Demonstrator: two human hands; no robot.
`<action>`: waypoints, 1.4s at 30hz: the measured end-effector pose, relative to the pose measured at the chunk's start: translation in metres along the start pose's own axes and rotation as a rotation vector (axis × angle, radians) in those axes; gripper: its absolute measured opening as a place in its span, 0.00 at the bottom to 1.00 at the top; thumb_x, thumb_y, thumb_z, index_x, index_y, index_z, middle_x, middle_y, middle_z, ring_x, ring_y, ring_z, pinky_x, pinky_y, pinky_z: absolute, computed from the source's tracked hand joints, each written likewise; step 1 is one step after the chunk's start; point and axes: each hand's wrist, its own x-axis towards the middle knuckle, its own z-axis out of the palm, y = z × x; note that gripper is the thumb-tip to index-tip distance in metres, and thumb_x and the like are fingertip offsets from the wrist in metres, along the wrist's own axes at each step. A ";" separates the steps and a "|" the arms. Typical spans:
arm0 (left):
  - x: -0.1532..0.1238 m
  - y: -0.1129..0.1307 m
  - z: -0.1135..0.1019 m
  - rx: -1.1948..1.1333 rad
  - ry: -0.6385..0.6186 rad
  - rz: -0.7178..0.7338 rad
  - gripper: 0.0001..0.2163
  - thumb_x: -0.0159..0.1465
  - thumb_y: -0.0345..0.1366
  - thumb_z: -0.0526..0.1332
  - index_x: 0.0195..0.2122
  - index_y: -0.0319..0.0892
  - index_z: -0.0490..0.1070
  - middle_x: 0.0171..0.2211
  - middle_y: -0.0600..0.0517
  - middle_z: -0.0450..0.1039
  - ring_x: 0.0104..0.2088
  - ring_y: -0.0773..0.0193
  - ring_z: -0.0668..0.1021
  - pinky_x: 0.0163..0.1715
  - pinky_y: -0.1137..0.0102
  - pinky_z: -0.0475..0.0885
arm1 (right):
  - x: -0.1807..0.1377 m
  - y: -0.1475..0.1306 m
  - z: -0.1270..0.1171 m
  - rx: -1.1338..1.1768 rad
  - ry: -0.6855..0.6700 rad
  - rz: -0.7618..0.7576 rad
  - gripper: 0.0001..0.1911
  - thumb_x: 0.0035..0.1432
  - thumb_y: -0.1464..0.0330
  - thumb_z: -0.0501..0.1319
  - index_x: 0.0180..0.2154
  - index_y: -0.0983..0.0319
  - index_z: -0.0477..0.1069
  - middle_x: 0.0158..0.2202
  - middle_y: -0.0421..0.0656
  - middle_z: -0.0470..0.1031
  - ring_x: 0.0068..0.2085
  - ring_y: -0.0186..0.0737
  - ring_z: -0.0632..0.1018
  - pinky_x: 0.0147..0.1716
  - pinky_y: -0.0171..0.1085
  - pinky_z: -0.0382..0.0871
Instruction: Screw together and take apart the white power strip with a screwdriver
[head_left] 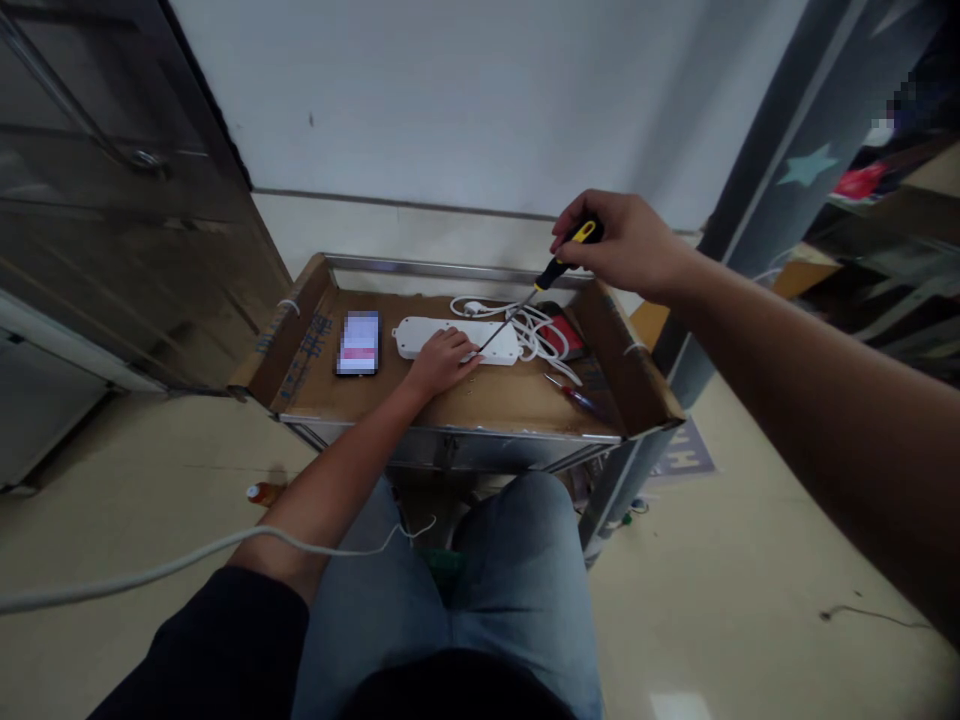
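A white power strip (504, 347) lies on a cardboard-lined tabletop (345, 400), with small dark spots near its edges. My left hand (442, 360) rests over its middle, fingers across the top and thumb at the near side, holding it. In my right hand (619, 240) is a screwdriver (553, 271) with a black and yellow handle. It slants down to the left, its tip at the strip beside my left thumb. The strip's white cord (536, 335) lies coiled at its right end. Nearer the front is a second, smaller screwdriver (577, 397).
A phone (358, 343) lies left of the strip. Raised cardboard flaps (637, 370) border the table's sides. A red and black object (564, 335) sits partly behind the cord. A white cable (187, 555) crosses over my left forearm. A metal post (757, 150) stands at right.
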 end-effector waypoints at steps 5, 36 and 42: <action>0.000 -0.003 0.003 -0.024 0.040 0.028 0.16 0.75 0.42 0.53 0.40 0.40 0.78 0.39 0.44 0.78 0.45 0.55 0.76 0.49 0.59 0.69 | 0.002 0.013 0.003 0.014 0.020 0.028 0.14 0.54 0.65 0.64 0.43 0.61 0.71 0.40 0.47 0.76 0.37 0.40 0.73 0.43 0.43 0.71; -0.009 0.016 -0.010 -0.275 -0.150 0.148 0.14 0.71 0.41 0.57 0.35 0.42 0.81 0.33 0.48 0.76 0.36 0.61 0.77 0.43 0.64 0.69 | -0.008 0.048 -0.017 -0.161 0.070 0.181 0.13 0.56 0.72 0.64 0.44 0.66 0.73 0.38 0.46 0.76 0.35 0.30 0.72 0.37 0.34 0.63; -0.010 0.014 -0.013 -0.244 0.105 -0.105 0.23 0.77 0.38 0.43 0.37 0.38 0.77 0.36 0.44 0.75 0.40 0.58 0.77 0.44 0.62 0.70 | -0.009 0.045 -0.017 -0.229 0.050 0.163 0.14 0.57 0.70 0.63 0.46 0.66 0.73 0.38 0.46 0.76 0.34 0.30 0.70 0.37 0.34 0.63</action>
